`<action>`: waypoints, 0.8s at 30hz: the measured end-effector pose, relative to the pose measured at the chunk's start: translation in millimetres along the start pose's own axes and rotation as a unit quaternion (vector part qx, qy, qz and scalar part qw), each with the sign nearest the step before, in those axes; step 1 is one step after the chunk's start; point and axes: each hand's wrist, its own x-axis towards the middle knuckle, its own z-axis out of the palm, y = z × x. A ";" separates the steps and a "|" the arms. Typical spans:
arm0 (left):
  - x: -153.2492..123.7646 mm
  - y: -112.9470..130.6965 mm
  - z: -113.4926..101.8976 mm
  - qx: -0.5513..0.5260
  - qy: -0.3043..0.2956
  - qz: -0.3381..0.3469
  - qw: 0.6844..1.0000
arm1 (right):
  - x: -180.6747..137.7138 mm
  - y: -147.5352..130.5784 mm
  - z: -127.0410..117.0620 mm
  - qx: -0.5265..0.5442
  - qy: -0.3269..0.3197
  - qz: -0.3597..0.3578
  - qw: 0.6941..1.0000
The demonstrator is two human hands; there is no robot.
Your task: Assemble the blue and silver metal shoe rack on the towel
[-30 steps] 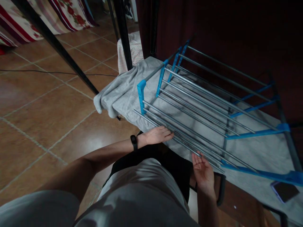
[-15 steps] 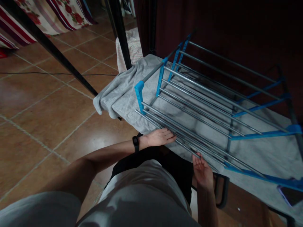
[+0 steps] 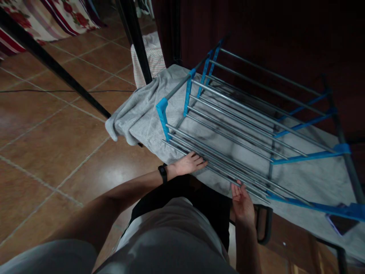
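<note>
A rack of grey metal rods (image 3: 239, 129) joined by blue plastic brackets (image 3: 163, 114) lies on a grey towel (image 3: 137, 110) spread over a table. My left hand (image 3: 189, 163), with a black band on the wrist, rests flat on the nearest rods close to their left end, fingers stretched out. My right hand (image 3: 242, 203) is palm up at the table's near edge. Its fingertips touch the underside of the nearest rod, and nothing is gripped.
A phone (image 3: 340, 224) lies on the towel at the right. Black slanted poles (image 3: 134, 38) stand behind the table's left corner, beside a striped cloth (image 3: 154, 57). A cable (image 3: 42, 91) runs over the tiled floor. A black curved bar (image 3: 264, 224) sits below the table edge.
Both hands stay on the nearest rods in almost the same places. The view has drifted a little, so the rack appears slightly further left.
</note>
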 end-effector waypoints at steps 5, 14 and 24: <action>-4.0 6.0 -5.2 0.008 -0.013 -0.010 1.000 | 1.7 5.4 1.9 0.013 0.005 -0.053 0.999; -12.4 -27.7 35.7 0.022 0.040 0.009 0.999 | 5.3 10.6 12.5 0.110 0.063 -0.067 0.990; -11.7 -43.7 36.6 0.049 0.104 0.036 0.993 | -1.8 -11.8 18.5 0.171 0.078 -0.048 0.981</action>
